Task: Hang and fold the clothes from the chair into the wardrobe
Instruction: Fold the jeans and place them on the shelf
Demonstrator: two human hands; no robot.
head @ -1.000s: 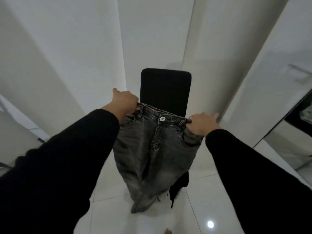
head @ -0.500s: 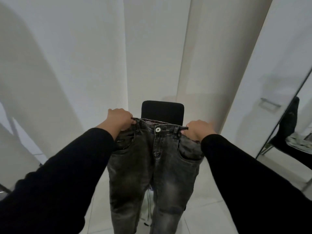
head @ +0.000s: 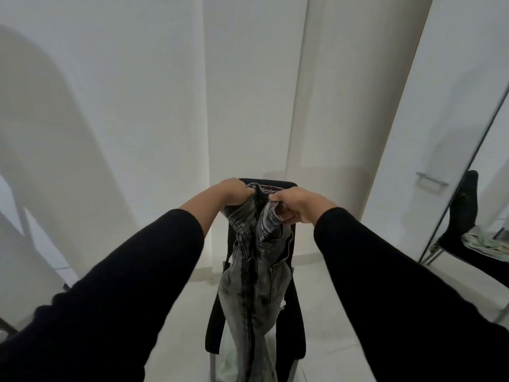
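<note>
Mid-fold — faded grey denim jeans [head: 254,274] pinched at the waistband by left hand [head: 234,194] and right hand [head: 296,206], halves together above black chair [head: 296,321] — next, probably doubling the legs.

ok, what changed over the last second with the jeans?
Both hands came together: the left hand and right hand closed the waistband of the jeans, doubling them lengthwise, leg against leg. Both kept gripping the waistband, nothing let go. The jeans still hang in front of the black chair.
</note>
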